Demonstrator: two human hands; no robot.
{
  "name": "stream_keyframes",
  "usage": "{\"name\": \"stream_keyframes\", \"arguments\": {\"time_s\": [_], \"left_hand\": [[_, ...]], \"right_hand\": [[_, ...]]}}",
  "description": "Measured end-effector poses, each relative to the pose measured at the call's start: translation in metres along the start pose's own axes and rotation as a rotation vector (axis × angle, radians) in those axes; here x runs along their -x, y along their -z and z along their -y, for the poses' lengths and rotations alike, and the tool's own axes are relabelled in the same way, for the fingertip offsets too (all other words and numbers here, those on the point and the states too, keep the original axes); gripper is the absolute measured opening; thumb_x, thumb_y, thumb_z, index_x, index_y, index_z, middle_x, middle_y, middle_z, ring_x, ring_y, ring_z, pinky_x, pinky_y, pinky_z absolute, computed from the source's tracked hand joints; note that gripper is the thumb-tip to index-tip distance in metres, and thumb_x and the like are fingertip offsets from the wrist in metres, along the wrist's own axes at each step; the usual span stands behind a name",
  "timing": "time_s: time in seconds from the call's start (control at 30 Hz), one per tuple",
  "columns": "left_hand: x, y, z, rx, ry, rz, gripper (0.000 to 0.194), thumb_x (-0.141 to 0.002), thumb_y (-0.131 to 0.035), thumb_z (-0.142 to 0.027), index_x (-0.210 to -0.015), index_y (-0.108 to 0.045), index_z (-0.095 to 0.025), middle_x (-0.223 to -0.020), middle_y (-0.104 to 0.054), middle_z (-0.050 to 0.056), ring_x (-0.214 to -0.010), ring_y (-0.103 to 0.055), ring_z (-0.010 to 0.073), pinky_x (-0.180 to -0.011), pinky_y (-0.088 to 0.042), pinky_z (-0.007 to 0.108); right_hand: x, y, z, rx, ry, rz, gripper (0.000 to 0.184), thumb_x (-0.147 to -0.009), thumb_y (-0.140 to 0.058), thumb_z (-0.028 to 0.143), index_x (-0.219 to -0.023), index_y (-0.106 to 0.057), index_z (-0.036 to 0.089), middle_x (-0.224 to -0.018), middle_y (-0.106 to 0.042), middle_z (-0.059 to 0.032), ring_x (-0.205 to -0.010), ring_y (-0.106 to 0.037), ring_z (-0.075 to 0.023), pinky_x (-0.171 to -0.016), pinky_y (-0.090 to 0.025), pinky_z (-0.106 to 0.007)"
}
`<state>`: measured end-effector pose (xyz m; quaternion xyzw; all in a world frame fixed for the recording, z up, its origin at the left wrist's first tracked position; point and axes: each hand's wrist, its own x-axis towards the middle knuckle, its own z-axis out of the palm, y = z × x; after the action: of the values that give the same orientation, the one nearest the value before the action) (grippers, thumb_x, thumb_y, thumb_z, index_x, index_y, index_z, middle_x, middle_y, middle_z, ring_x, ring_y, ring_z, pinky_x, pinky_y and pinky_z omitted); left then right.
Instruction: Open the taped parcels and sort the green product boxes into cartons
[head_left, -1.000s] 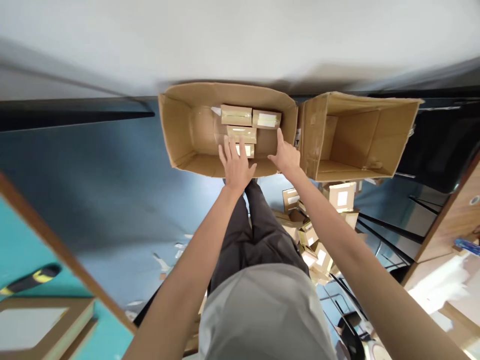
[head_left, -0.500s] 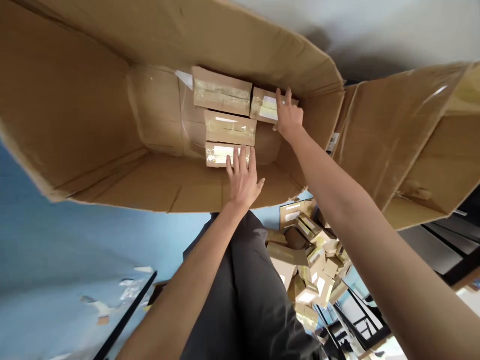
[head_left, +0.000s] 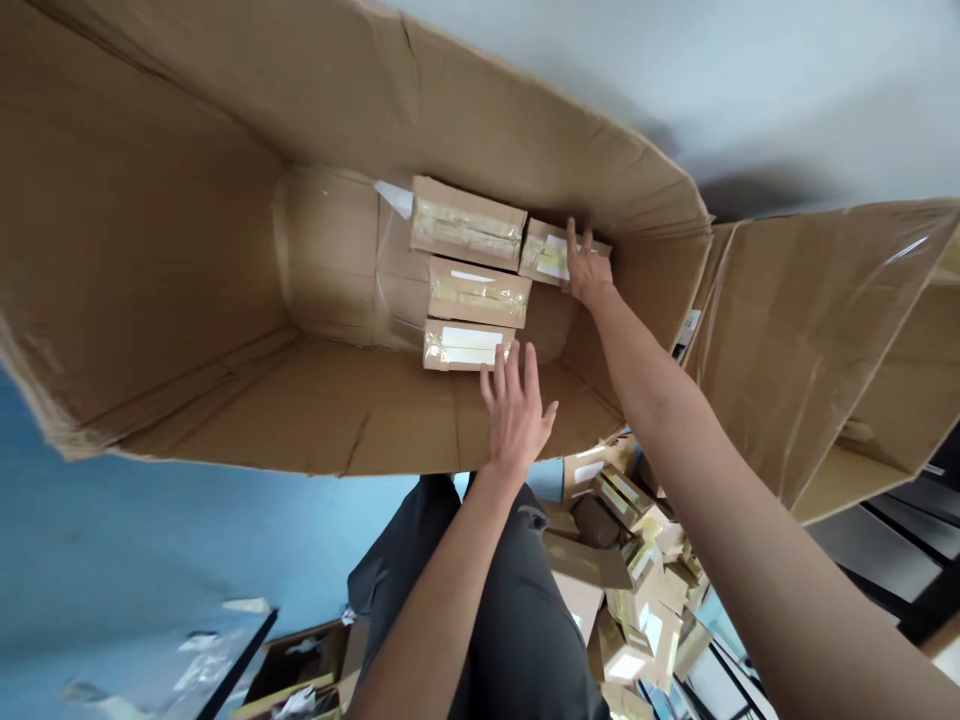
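Inside a large open cardboard carton (head_left: pixel 322 410) lie several small taped boxes. My right hand (head_left: pixel 589 272) rests on the small box (head_left: pixel 544 252) at the right, its fingers stretched over the top. To the left of that box sits a longer taped box (head_left: pixel 466 222) against the far wall. A middle box (head_left: pixel 478 292) lies below it, then a near box (head_left: pixel 469 345) with a white label. My left hand (head_left: pixel 516 410) is spread at the right end of the near box; whether its fingertips touch it I cannot tell.
A second open carton (head_left: pixel 810 340) stands against the right side of the large one. A heap of small cardboard boxes (head_left: pixel 637 580) lies on the blue floor (head_left: pixel 225 530) at the lower right. At the lower left are plastic scraps and another box (head_left: pixel 300 660).
My left hand has drawn back to the right, uncovering more of the near box's label. My right hand stays on the right box. The whole view has shifted, with the cartons lower in it.
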<state>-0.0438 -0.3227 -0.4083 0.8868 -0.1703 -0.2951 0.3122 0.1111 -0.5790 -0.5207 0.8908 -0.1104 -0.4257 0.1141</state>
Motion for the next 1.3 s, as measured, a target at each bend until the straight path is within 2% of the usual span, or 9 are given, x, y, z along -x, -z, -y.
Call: {"name": "stream_keyframes", "arguments": {"time_s": [0.13, 0.23, 0.33, 0.47, 0.6, 0.8, 0.97, 1.13, 1.3], "left_hand": [[0.004, 0.013, 0.011, -0.033, 0.091, -0.069, 0.109, -0.100, -0.080, -0.040, -0.184, -0.017, -0.010, -0.186, -0.029, 0.029, -0.177, -0.017, 0.0471, -0.141, -0.020, 0.074], [-0.004, 0.015, 0.008, -0.019, 0.026, -0.085, 0.113, -0.100, -0.080, -0.042, -0.185, -0.013, -0.012, -0.188, -0.024, 0.027, -0.178, -0.012, 0.0464, -0.142, -0.017, 0.075], [-0.002, 0.007, -0.004, 0.019, -0.032, -0.075, 0.114, -0.099, -0.080, -0.039, -0.185, -0.011, -0.013, -0.190, -0.020, 0.024, -0.179, -0.009, 0.0445, -0.143, -0.015, 0.073], [0.035, -0.005, -0.013, 0.059, -0.002, -0.023, 0.101, -0.103, -0.071, -0.032, -0.183, -0.017, -0.005, -0.188, -0.023, 0.026, -0.178, -0.018, 0.0428, -0.144, -0.019, 0.068], [0.102, 0.009, -0.019, 0.011, 0.007, 0.097, 0.085, -0.104, -0.055, -0.020, -0.183, -0.025, -0.005, -0.188, -0.025, 0.023, -0.176, -0.023, 0.0442, -0.142, -0.025, 0.068], [0.224, 0.091, -0.061, -0.126, -0.028, 0.229, 0.088, -0.097, -0.053, -0.012, -0.182, -0.032, -0.010, -0.187, -0.028, 0.016, -0.177, -0.024, 0.0399, -0.144, -0.024, 0.062], [0.270, 0.187, -0.102, -0.221, 0.043, 0.117, 0.101, -0.093, -0.067, -0.024, -0.184, -0.025, -0.009, -0.189, -0.019, 0.023, -0.177, -0.020, 0.0450, -0.143, -0.022, 0.067], [0.297, 0.280, -0.132, -0.261, 0.025, 0.007, 0.109, -0.089, -0.075, -0.044, -0.182, -0.030, -0.009, -0.187, -0.026, 0.028, -0.175, -0.021, 0.0498, -0.141, -0.022, 0.070], [0.372, 0.331, -0.145, -0.264, 0.216, -0.187, 0.104, -0.087, -0.066, -0.031, -0.183, -0.029, -0.014, -0.183, -0.039, 0.026, -0.173, -0.032, 0.0463, -0.142, -0.022, 0.069]], "right_hand": [[-0.024, -0.017, -0.001, -0.085, 0.082, -0.039, 0.126, -0.109, -0.072, 0.058, -0.181, 0.020, 0.009, -0.181, 0.018, -0.0466, -0.147, -0.064, -0.0460, -0.107, -0.061, -0.052], [-0.044, -0.035, 0.001, -0.104, 0.092, -0.086, 0.137, -0.101, -0.081, 0.060, -0.181, 0.024, 0.020, -0.186, 0.018, -0.0377, -0.143, -0.065, -0.0489, -0.107, -0.062, -0.058], [-0.039, -0.042, -0.003, -0.101, 0.061, -0.099, 0.129, -0.106, -0.075, 0.050, -0.179, 0.027, 0.018, -0.186, 0.013, -0.0400, -0.140, -0.068, -0.0496, -0.110, -0.059, -0.061], [0.021, -0.022, -0.021, -0.200, 0.047, -0.200, 0.114, -0.108, -0.067, 0.041, -0.184, 0.015, 0.016, -0.187, 0.005, -0.0394, -0.133, -0.071, -0.0438, -0.107, -0.061, -0.061], [0.123, 0.029, -0.037, -0.314, 0.094, -0.268, 0.101, -0.107, -0.061, 0.032, -0.186, 0.000, 0.013, -0.187, 0.001, -0.0391, -0.131, -0.073, -0.0391, -0.104, -0.063, -0.059], [0.307, 0.114, -0.031, -0.111, 0.137, -0.136, 0.104, -0.095, -0.058, 0.009, -0.187, -0.010, 0.020, -0.191, 0.000, -0.0284, -0.131, -0.073, -0.0392, -0.101, -0.068, -0.056], [0.438, 0.157, -0.008, 0.058, 0.445, -0.113, 0.095, -0.096, -0.051, 0.003, -0.185, -0.023, 0.019, -0.188, -0.012, -0.0287, -0.130, -0.076, -0.0407, -0.097, -0.071, -0.053], [0.532, 0.195, 0.031, 0.227, 0.799, -0.246, 0.097, -0.093, -0.051, -0.002, -0.183, -0.032, 0.029, -0.187, -0.027, -0.0224, -0.119, -0.082, -0.0328, -0.095, -0.072, -0.046], [0.598, 0.249, 0.087, 0.392, 1.030, -0.357, 0.114, -0.083, -0.056, -0.002, -0.186, -0.021, 0.033, -0.189, -0.024, -0.0180, -0.112, -0.084, -0.0320, -0.091, -0.073, -0.044]]}}
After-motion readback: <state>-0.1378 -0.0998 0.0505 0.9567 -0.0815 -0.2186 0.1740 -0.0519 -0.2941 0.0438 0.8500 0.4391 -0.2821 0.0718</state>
